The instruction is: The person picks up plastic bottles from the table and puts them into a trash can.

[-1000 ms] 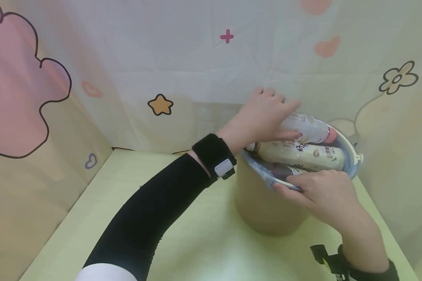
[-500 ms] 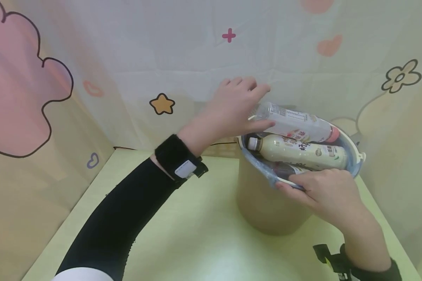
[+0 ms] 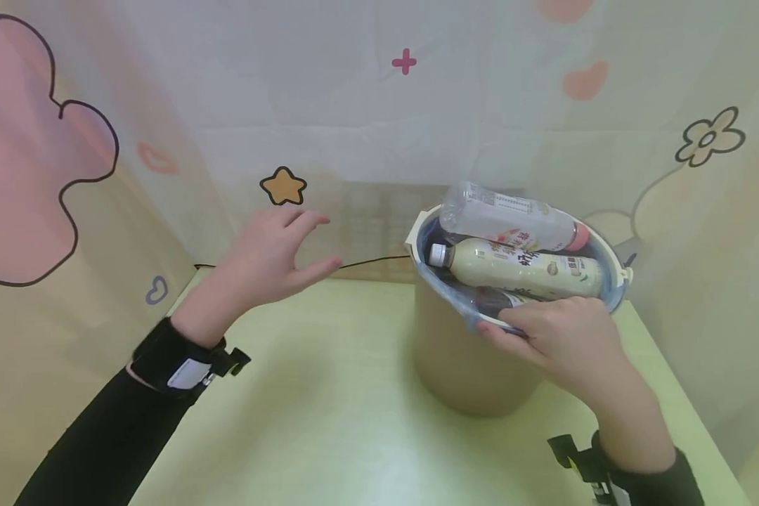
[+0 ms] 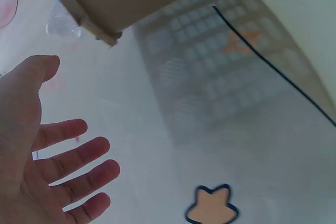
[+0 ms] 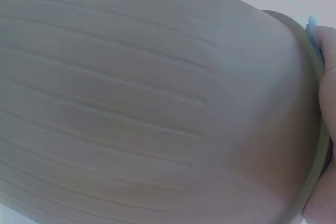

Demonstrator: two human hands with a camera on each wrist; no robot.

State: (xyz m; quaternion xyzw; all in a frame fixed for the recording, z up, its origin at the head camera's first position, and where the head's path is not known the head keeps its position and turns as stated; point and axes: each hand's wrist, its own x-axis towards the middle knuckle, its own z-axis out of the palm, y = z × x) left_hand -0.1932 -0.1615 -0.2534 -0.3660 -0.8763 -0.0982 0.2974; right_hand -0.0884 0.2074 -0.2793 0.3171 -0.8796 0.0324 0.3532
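Observation:
A tan trash can (image 3: 468, 365) stands on the table at the right, lined with a blue plastic bag (image 3: 439, 281). Its ribbed wall fills most of the right wrist view. My right hand (image 3: 563, 341) grips the near rim, thumb outside and fingers over the edge. Across the can's mouth lie a clear bottle (image 3: 512, 219) with a pink cap and a cream-coloured bottle (image 3: 525, 268) with a white cap. A dark bottle (image 3: 490, 301) is partly hidden under my right hand. Left of the can, my left hand (image 3: 268, 256) hangs in the air with fingers spread, holding nothing.
A pale yellow-green tabletop (image 3: 329, 393) lies under the can. Printed cloth (image 3: 329, 91) hangs behind and at both sides, close to the can's back. A thin dark line (image 3: 373, 262) runs along the table's back edge.
My left hand has come off the clear bottle and moved left, away from the can. The bottles stay across its mouth, and my right hand keeps its hold on the rim.

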